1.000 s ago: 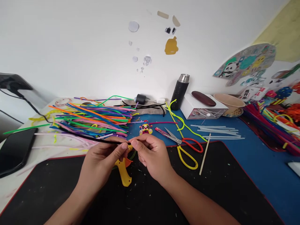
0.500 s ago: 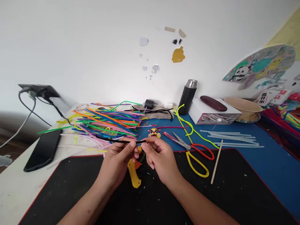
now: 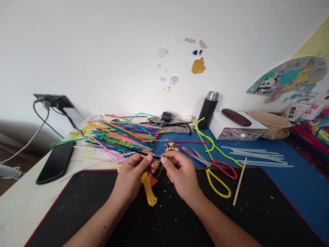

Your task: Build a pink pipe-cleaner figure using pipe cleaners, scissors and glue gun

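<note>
A black pipe cleaner (image 3: 156, 157) is stretched between my two hands above the black mat. My left hand (image 3: 135, 171) pinches it between thumb and fingertips, and its long end reaches out to the left over the coloured pile. Close by, my right hand (image 3: 181, 173) pinches the other end between thumb and forefinger. Below and behind the hands lies a hot glue gun with a yellow handle (image 3: 149, 193) and an orange trigger; the hands partly hide it. Just beyond the fingers stands a small colourful figurine (image 3: 171, 145).
Many coloured pipe cleaners (image 3: 125, 133) lie at the back left, beside a black phone (image 3: 56, 163). Scissors (image 3: 216, 171) and a thin wooden stick (image 3: 239, 181) lie to the right, with translucent glue sticks (image 3: 259, 156) beyond. A black flask (image 3: 208, 109) stands near a white box (image 3: 236, 128).
The view has shifted slightly, so everything sits a little further right. Both hands keep their pinch on the black pipe cleaner, and the gap between their fingertips is slightly wider.
</note>
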